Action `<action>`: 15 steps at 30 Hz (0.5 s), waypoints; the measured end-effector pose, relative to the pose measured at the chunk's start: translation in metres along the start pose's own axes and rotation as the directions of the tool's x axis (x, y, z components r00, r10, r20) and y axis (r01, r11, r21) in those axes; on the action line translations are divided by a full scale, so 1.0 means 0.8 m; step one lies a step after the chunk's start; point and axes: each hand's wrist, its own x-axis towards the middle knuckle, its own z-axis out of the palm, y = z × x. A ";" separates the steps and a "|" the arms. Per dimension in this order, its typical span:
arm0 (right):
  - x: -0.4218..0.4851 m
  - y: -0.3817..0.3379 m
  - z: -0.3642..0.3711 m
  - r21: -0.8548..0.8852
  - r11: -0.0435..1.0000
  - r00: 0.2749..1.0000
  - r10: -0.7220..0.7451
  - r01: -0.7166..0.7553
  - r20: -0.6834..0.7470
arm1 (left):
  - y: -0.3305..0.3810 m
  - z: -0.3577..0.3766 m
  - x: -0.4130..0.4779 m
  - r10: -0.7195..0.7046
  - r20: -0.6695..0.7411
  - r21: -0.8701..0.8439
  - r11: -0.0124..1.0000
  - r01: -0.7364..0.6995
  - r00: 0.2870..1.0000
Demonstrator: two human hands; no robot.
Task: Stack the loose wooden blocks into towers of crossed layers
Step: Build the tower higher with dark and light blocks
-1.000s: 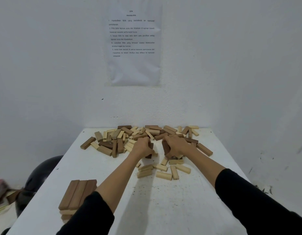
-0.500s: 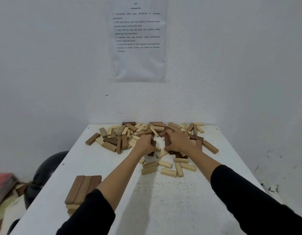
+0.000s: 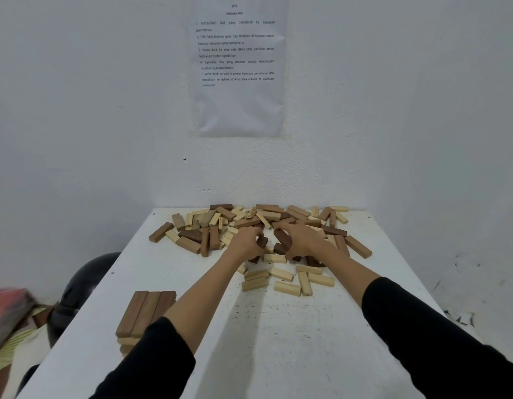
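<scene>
Both arms reach fwd over a white table (image 3: 278,341), black sleeves pushed up the forearms. L hand (image 3: 245,240) has its fingers curled round a dark block (image 3: 261,243) at the near edge of the pile of blocks (image 3: 249,218); thumb side faces the other hand. R hand (image 3: 304,240) is just beside it, fingers curled over a second dark block (image 3: 281,239), which tilts up off the table; can't tell if it grips more than one. The pile, mixed pale, mid-brown & dark pieces lying every which way, spreads across the far end of the table against the wall (image 3: 76,110). A few pale blocks (image 3: 287,288) lie loose just nearer than the hands. Near-left corner of the table: a short stack (image 3: 147,311), 3 brown blocks side by side on top, pale layers crosswise under them, partly hidden by the L sleeve. Printed sheet of paper (image 3: 238,110) on the wall above the pile. Black round thing (image 3: 85,277) sits below the table's left edge
</scene>
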 end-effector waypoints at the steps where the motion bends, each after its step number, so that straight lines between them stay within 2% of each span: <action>1: -0.002 -0.002 -0.002 0.013 1.000 1.000 -0.016 0.016 0.003 | 0.001 -0.001 -0.002 -0.002 0.001 -0.005 1.000 0.002 1.000; 10: -0.033 -0.036 -0.020 0.050 0.995 0.995 -0.092 0.090 0.032 | 0.003 -0.017 -0.039 0.002 -0.023 -0.072 0.997 -0.004 1.000; 15: -0.076 -0.052 -0.012 0.122 0.990 0.998 -0.066 0.066 -0.003 | 0.001 -0.020 -0.075 -0.025 -0.016 -0.104 0.994 0.023 1.000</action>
